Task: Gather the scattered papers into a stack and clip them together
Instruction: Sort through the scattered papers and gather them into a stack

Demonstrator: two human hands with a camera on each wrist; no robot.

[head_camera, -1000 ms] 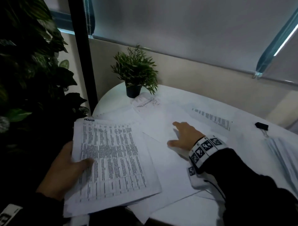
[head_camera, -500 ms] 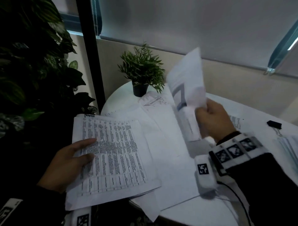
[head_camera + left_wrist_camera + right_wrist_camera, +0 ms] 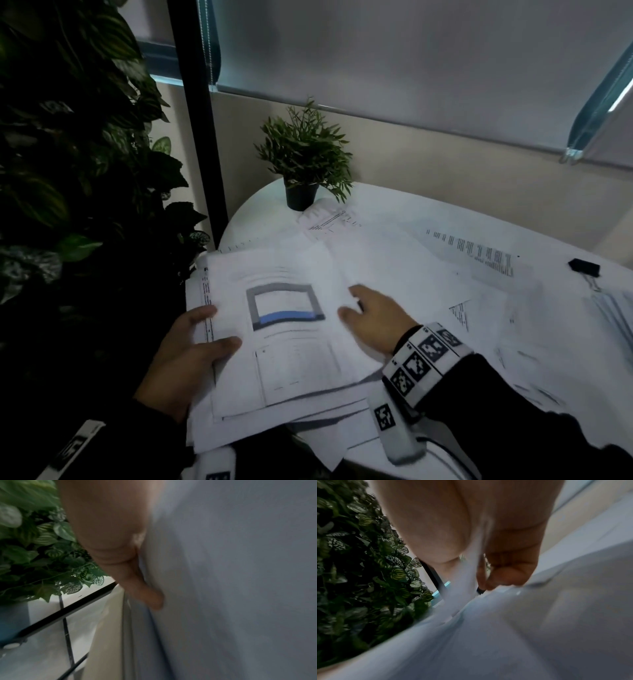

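Note:
My left hand (image 3: 205, 339) grips a stack of papers (image 3: 294, 377) by its left edge, thumb on top, at the near left rim of the table. The top sheet (image 3: 284, 306) shows a grey frame with a blue bar. My right hand (image 3: 359, 306) is at that sheet's right edge. In the right wrist view the sheet (image 3: 471, 568) runs between thumb and curled fingers (image 3: 510, 573). Loose printed papers (image 3: 472, 253) lie spread over the table. A black binder clip (image 3: 584, 267) lies at the far right. In the left wrist view my thumb (image 3: 137, 582) lies against the paper (image 3: 231, 574).
A small potted plant (image 3: 303, 164) stands at the back of the round white table (image 3: 253, 212), with a crumpled sheet (image 3: 329, 222) beside it. Dense foliage (image 3: 68, 171) and a black post (image 3: 195, 120) stand at the left. Another paper pile (image 3: 616, 308) lies at the right edge.
My right hand lifted a sheet off the table, swung it leftward and laid it on the stack in my left hand. It now covers the printed table page.

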